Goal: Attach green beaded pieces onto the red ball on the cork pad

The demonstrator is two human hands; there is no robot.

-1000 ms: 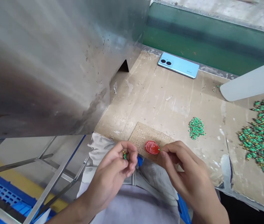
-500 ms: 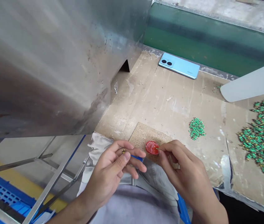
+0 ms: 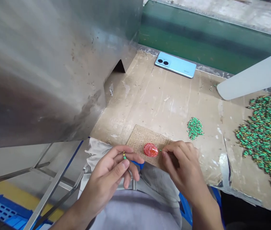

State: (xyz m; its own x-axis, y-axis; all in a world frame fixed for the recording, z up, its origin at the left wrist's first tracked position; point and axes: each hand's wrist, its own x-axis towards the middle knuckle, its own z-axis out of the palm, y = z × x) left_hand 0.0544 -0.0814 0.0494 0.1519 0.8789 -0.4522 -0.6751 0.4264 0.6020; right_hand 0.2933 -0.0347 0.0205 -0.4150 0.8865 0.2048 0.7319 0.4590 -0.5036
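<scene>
The left hand point(image 3: 111, 174) is above the lap, just in front of the desk point(image 3: 164, 102) edge, and its thumb and index finger pinch a tiny green part point(image 3: 124, 155) with a yellowish end; the other fingers are loosely curled. The right hand point(image 3: 180, 166) pinches a second green part point(image 3: 160, 150) at its fingertips, and the tip is at the side of a glossy red blob point(image 3: 150, 150) that sits on a rough pad point(image 3: 137, 139). Such parts seem very light and stiff (also easy to lose), so I would hold one at its middle with only the fingertips. The blob looks soft, maybe sticky. Further right lie a small heap point(image 3: 194, 127) and a large heap point(image 3: 267, 137) of the same parts.
</scene>
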